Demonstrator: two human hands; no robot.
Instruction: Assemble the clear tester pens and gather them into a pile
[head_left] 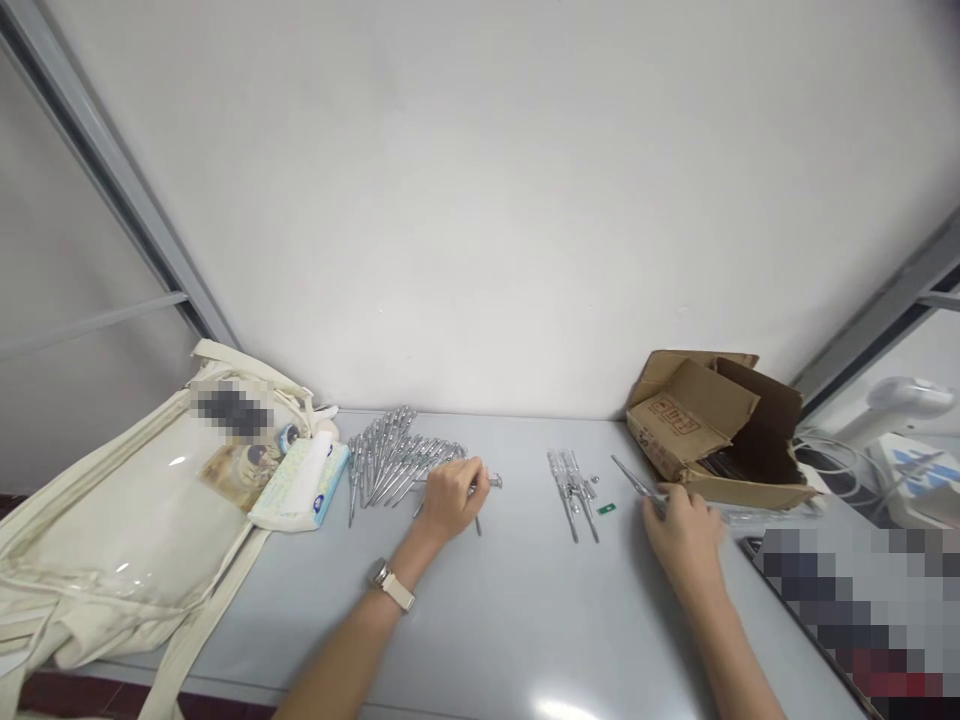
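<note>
My left hand (450, 497), with a watch on the wrist, is curled over the right end of a pile of several clear-handled slim tools (390, 458) on the grey table (495, 610) and grips one of them. My right hand (681, 530) is closed on another slim clear tool (632, 478) that points up and to the left. Between the hands lies a smaller group of the same tools (571, 480), with a tiny green piece (606, 509) beside it.
An open cardboard box (712, 430) stands at the back right against the white wall. A cream tote bag (127, 520) and a tissue pack (300, 485) lie at the left. White equipment with cables (892, 440) sits at the far right.
</note>
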